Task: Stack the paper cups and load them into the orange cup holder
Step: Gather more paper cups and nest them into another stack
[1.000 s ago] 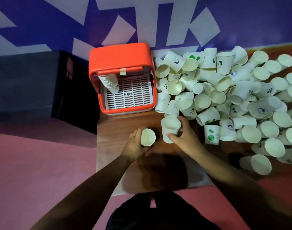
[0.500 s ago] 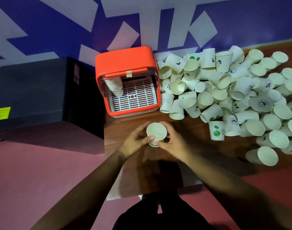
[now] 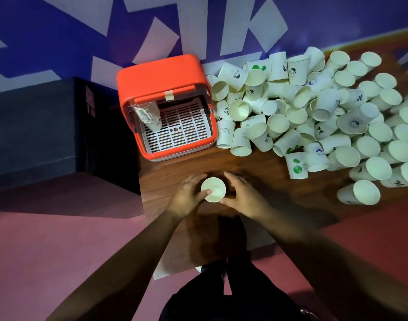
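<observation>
A white paper cup (image 3: 213,189), mouth up, stands between both my hands near the front of the wooden table (image 3: 279,188). My left hand (image 3: 188,196) grips its left side with the thumb on the rim. My right hand (image 3: 243,198) wraps its right side. Whether other cups are nested in it I cannot tell. The orange cup holder (image 3: 162,77) sits at the table's back left, its front open over a white slotted tray (image 3: 178,129). A stack of nested cups (image 3: 148,114) leans in its left corner.
A large heap of loose paper cups (image 3: 314,112) covers the table's right half, several with printed pictures. A dark cabinet (image 3: 47,126) stands left of the table. Behind is a blue and white wall. My dark trousers show at the bottom, over a pink floor.
One second ago each hand held a separate cup. The right hand brought its cup over and into the left one; now both hands hold the joined cups.
</observation>
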Demonstrator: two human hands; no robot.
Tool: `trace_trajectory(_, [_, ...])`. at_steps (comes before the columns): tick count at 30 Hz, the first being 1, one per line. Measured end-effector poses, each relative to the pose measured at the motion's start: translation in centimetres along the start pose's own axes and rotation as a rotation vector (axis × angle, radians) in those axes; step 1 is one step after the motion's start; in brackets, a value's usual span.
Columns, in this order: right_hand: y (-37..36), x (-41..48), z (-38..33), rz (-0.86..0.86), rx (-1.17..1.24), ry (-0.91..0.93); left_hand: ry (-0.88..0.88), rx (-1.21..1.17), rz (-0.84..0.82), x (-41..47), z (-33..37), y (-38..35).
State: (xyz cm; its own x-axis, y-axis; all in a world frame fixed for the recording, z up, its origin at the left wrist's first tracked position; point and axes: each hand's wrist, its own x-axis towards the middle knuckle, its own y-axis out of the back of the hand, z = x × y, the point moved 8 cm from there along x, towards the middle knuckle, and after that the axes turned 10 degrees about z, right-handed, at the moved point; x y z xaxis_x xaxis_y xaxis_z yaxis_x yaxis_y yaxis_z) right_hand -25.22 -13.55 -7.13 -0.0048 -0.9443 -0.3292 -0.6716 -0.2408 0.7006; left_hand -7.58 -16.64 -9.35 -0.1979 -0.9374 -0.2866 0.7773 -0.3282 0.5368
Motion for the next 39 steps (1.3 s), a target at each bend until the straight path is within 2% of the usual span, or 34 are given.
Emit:
trace_trajectory(4, [5.0, -0.9, 3.0, 0.165, -0.011, -0.078, -0.066, 0.016, 0.099, 1.2, 3.0, 1.3])
trace_trajectory(12, [16.3, -1.6, 12.5, 0.491, -0.207, -0.358, -0.195, 0.153, 0.02, 5.4, 13.2, -4.5])
trace_trajectory(15, [17.5, -0.3, 13.7, 0.476, -0.284, -0.361, -0.148, 0.207, 0.025, 7.3, 15.2, -7.2])
trace_trajectory(20, [17.5, 2.5, 15.6, 0.414, -0.247, -0.393, -0.023, 0.264, 0.174, 12.4, 16.3, -8.5])
trace_trajectory(23, [17.1, 3.9, 16.5, 0.385, -0.263, -0.364, 0.03, 0.315, 0.188, 15.4, 15.9, -9.3])
trace_trajectory(31, [16.4, 5.0, 17.3, 0.323, -0.255, -0.295, -0.11, 0.451, 0.172, 17.0, 15.5, -10.2])
trace_trajectory(34, [16.5, 4.7, 16.9, 0.32, -0.187, -0.246, -0.134, 0.397, 0.184, 16.5, 15.9, -9.7])
trace_trajectory(39, [17.0, 3.9, 15.4, 0.312, -0.061, -0.091, -0.085, 0.119, 0.161, 14.0, 16.9, -6.5])
